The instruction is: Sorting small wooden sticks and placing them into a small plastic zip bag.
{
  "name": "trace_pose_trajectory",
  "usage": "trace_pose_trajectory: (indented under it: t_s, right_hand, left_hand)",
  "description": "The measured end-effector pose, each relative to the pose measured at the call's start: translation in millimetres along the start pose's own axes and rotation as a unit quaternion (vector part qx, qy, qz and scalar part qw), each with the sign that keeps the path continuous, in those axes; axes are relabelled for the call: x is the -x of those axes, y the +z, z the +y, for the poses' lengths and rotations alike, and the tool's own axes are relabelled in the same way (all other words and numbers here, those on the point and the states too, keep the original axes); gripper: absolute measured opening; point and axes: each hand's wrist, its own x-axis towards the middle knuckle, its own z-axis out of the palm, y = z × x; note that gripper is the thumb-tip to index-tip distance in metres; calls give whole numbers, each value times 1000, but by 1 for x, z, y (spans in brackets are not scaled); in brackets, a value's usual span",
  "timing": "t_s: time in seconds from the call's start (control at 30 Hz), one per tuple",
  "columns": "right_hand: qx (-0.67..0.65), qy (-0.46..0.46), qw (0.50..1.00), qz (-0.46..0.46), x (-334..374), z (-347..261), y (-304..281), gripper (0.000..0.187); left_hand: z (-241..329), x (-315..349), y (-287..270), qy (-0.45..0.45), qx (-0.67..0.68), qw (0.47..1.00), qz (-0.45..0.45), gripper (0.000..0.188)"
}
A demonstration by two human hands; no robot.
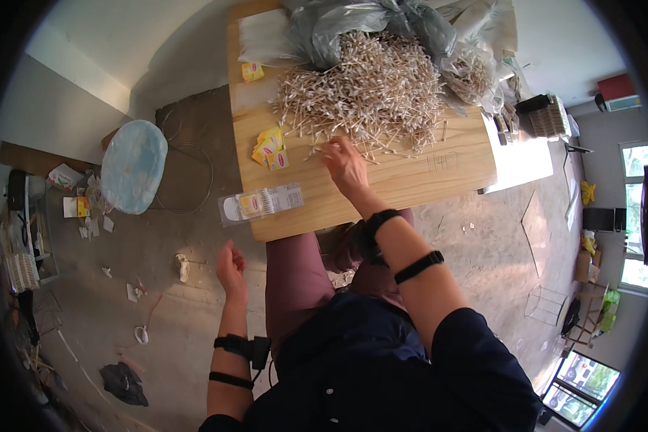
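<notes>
A large heap of cotton swabs [367, 90] with white tips covers the far part of the wooden table [425, 173]. My right hand [345, 167] reaches to the near edge of the heap, its fingers bent together around cotton swabs; how many is too small to tell. Off the table's near left corner, my left hand [232, 270] hangs in the air with fingers loosely curled but apart, holding nothing. Close to it lies a clear plastic packet [284, 197] with a yellow card [250, 204] and a row of swabs inside. Several loose yellow cards [269, 149] sit left of the heap.
A grey plastic bag [324, 36] lies behind the heap, with clear bags [475, 68] to its right. More yellow cards [252, 71] rest at the far left. A blue round stool [133, 167] stands left of the table. Scraps and a black bag [124, 383] litter the floor.
</notes>
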Motion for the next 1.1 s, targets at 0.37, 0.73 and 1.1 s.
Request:
trace_pose_trajectory:
  t_s: [0.37,0.73,1.1]
  right_hand:
    - [-88,-46,990,-97,60,11,-27,14]
    - [-82,56,990,-98,58,14,-49,16]
    - [-103,33,987,-119,62,53,-59,9]
  left_hand:
    - [-10,67,93,310,-322,874,-191,23]
    - [-21,26,214,459,-527,700,-148,26]
    - [0,13,196,534,-542,595,-259,16]
